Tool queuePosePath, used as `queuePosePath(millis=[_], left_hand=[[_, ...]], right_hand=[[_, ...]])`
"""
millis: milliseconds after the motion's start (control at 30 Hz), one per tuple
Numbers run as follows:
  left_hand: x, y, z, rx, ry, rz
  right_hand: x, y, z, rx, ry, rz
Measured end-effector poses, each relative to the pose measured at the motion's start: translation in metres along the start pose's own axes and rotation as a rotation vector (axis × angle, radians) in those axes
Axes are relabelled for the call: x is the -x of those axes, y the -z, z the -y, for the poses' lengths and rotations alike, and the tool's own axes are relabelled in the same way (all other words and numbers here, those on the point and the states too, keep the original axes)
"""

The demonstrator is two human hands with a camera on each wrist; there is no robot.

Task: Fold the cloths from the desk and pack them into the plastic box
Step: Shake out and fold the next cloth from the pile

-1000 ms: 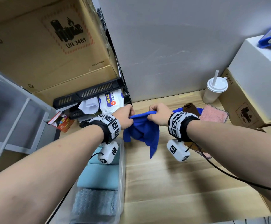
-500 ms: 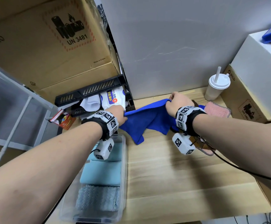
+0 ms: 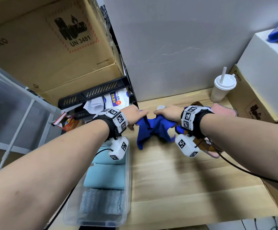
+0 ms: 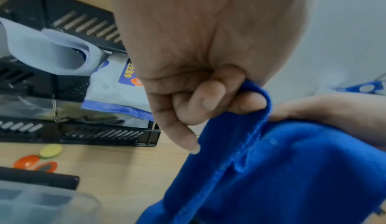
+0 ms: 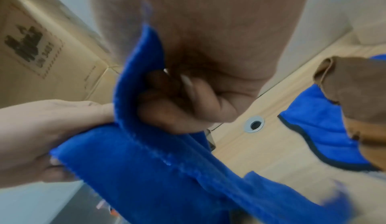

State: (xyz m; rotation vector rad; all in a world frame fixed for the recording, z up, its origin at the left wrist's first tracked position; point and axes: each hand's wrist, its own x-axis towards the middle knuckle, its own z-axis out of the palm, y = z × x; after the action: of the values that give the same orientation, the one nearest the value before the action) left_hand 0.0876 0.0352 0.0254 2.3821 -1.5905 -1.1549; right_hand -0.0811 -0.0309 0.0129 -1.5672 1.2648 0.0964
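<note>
A bright blue cloth (image 3: 151,130) hangs bunched between my two hands above the back of the wooden desk (image 3: 184,188). My left hand (image 3: 135,116) pinches its left edge (image 4: 259,112) with curled fingers. My right hand (image 3: 168,113) grips the other edge (image 5: 146,95) in a fist, close to the left. The clear plastic box (image 3: 126,188) sits at the desk's left, below my left wrist, holding folded light blue cloths (image 3: 105,176) and a grey-blue one (image 3: 101,203). A brown cloth (image 5: 355,87), another blue cloth (image 5: 319,128) and a pink cloth (image 3: 222,110) lie to the right.
A white lidded cup with a straw (image 3: 222,87) stands at the back right beside cardboard boxes (image 3: 254,100). A black rack (image 3: 93,95) with a wipes pack (image 3: 116,100) sits at the back left under a big carton (image 3: 48,44). A cable (image 3: 251,173) trails from my right wrist.
My hands spread the blue cloth wide half a second ago and have now come back together, so the cloth hangs doubled and bunched between them.
</note>
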Motion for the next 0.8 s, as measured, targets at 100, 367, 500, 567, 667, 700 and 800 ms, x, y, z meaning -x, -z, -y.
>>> queuePosePath(millis=[100, 367, 500, 567, 667, 700, 800], left_hand=[[-0.001, -0.001, -0.013, 0.136, -0.048, -0.077], [0.0, -0.012, -0.022, 0.195, -0.147, -0.054], [0.003, -0.014, -0.019, 0.156, -0.112, -0.008], [0.005, -0.013, -0.019, 0.123, -0.095, 0.015], [0.007, -0.013, -0.02, 0.0, -0.084, 0.009], [0.007, -0.012, -0.02, -0.035, -0.083, 0.013], [0.007, -0.015, -0.02, -0.095, -0.084, 0.04]], right_hand=[[-0.005, -0.009, 0.003, -0.274, -0.025, 0.055], [-0.005, -0.015, 0.007, -0.502, -0.023, 0.133], [-0.004, -0.015, 0.003, -0.468, -0.042, 0.105], [-0.003, -0.015, 0.003, -0.439, -0.045, 0.083], [-0.002, -0.014, 0.002, -0.421, -0.058, 0.075], [-0.001, -0.013, 0.002, -0.419, -0.066, 0.079], [0.002, -0.013, 0.003, -0.427, -0.068, 0.1]])
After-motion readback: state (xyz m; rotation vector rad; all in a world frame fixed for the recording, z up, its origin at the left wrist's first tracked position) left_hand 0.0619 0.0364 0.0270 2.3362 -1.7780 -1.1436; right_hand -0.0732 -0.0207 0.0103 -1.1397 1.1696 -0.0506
